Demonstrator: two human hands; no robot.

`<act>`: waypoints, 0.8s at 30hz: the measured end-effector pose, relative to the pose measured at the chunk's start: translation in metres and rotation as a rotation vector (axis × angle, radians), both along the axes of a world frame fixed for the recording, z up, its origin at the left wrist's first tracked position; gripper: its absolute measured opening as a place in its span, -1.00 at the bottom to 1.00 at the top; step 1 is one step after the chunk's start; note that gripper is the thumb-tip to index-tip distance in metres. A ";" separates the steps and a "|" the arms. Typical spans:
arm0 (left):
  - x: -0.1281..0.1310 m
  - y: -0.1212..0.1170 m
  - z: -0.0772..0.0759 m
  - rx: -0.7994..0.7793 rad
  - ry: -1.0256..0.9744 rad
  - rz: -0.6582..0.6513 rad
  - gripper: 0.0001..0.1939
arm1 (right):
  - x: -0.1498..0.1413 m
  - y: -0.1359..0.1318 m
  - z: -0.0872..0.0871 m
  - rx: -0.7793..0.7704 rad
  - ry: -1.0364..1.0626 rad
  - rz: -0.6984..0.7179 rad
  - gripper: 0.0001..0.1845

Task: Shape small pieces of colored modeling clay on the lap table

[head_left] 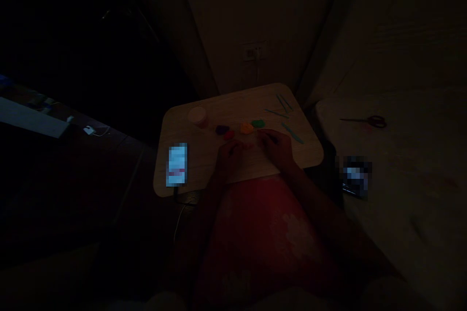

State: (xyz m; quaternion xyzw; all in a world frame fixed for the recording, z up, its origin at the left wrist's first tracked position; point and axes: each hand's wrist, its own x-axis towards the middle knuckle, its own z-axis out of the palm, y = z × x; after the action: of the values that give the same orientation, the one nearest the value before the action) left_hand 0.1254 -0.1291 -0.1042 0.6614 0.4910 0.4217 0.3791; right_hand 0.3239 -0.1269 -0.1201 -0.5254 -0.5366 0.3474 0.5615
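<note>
The scene is very dark. My left hand (pixel 229 155) rests low over the small wooden table (pixel 204 165), its fingers curled; whatever they may hold is hidden. My right hand (pixel 276 147) is opposite it, fingers bent inward, and I cannot make out anything in the grip. A faint reddish patch (pixel 248 146) shows between them. Just beyond my hands lie soft-looking lumps like modelling clay: a dark purple lump (pixel 222 129), a red lump (pixel 229 134), an orange lump (pixel 246 128) and a green lump (pixel 258 123).
A pale tub (pixel 197 116) stands at the table's back left, with a lit phone (pixel 177 165) in front. Several thin teal tools, including a knife-shaped one (pixel 292 133), lie at the right. Scissors (pixel 375 121) and a dark device (pixel 355 177) rest on the surface beyond.
</note>
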 end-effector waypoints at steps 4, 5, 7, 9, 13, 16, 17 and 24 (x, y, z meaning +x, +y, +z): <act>-0.001 0.000 -0.002 0.007 0.000 0.000 -0.80 | 0.001 0.001 -0.001 0.007 -0.006 -0.013 -0.67; -0.001 0.001 -0.002 0.008 0.001 -0.002 -0.80 | 0.001 0.001 -0.002 0.006 -0.014 -0.013 -0.67; 0.000 0.001 -0.003 0.008 0.002 -0.001 -0.81 | 0.001 0.001 -0.003 0.004 -0.022 -0.007 -0.67; 0.000 0.001 -0.003 0.003 0.004 -0.005 -0.81 | 0.000 0.001 -0.002 -0.010 -0.020 -0.005 -0.65; 0.000 0.001 -0.005 0.010 -0.002 -0.003 -0.80 | 0.000 0.000 0.002 -0.019 -0.037 -0.009 -0.69; 0.000 0.001 -0.006 0.022 -0.008 -0.006 -0.81 | 0.000 -0.002 0.005 -0.024 -0.068 0.011 -0.72; 0.000 0.001 -0.005 0.025 -0.010 -0.009 -0.81 | 0.000 -0.002 0.006 -0.025 -0.078 0.015 -0.72; 0.001 0.000 -0.002 0.017 0.000 0.003 -0.79 | -0.001 -0.003 0.008 -0.057 -0.091 -0.023 -0.78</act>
State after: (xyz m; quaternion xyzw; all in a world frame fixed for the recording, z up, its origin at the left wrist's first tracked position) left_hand 0.1261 -0.1290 -0.1063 0.6638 0.4886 0.4263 0.3727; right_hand 0.3231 -0.1298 -0.1120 -0.5627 -0.5453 0.3317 0.5255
